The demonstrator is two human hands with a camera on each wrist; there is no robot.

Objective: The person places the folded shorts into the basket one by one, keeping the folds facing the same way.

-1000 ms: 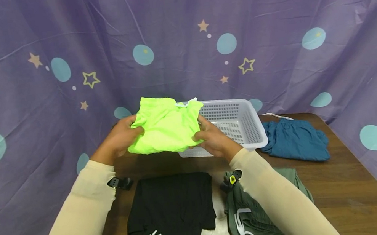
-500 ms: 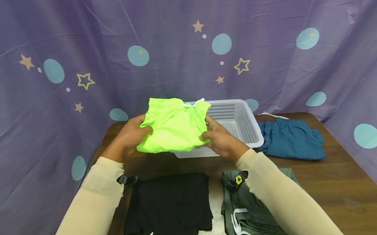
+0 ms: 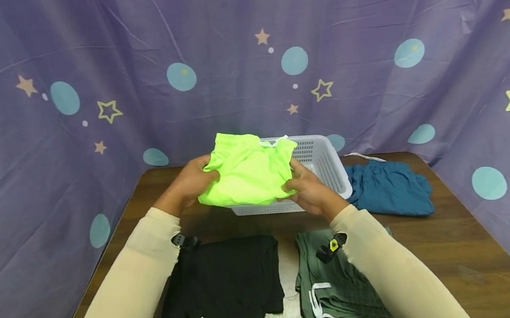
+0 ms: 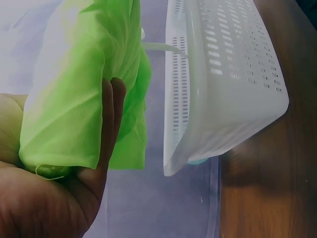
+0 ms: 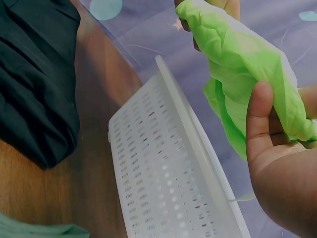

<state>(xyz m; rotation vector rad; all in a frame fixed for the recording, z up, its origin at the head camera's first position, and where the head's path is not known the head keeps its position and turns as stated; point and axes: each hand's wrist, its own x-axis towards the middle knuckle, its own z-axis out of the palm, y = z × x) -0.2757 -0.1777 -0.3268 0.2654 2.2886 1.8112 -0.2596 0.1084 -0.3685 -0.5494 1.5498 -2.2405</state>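
Observation:
Folded neon-green shorts (image 3: pixel 249 172) with a white drawstring are held up between both hands. My left hand (image 3: pixel 190 182) grips their left side, thumb on the near face and fingers behind. On the right side my right hand (image 3: pixel 310 188) pinches the cloth the same way. In the left wrist view the shorts (image 4: pixel 74 104) hang folded over the left hand (image 4: pixel 44 206). The white basket (image 3: pixel 330 166) stands behind and below the shorts, which hide its left part. In the right wrist view the basket's wall (image 5: pixel 148 158) shows below the raised cloth.
Folded blue cloth (image 3: pixel 391 189) lies right of the basket. Nearer on the brown table (image 3: pixel 471 260) are a folded black garment (image 3: pixel 224 286) and a dark green garment (image 3: pixel 338 285), each with a white drawstring. A patterned purple curtain (image 3: pixel 234 52) hangs behind.
Both hands have carried the neon-green shorts to the right, further over the basket. The view has turned slightly; the other garments still lie on the table.

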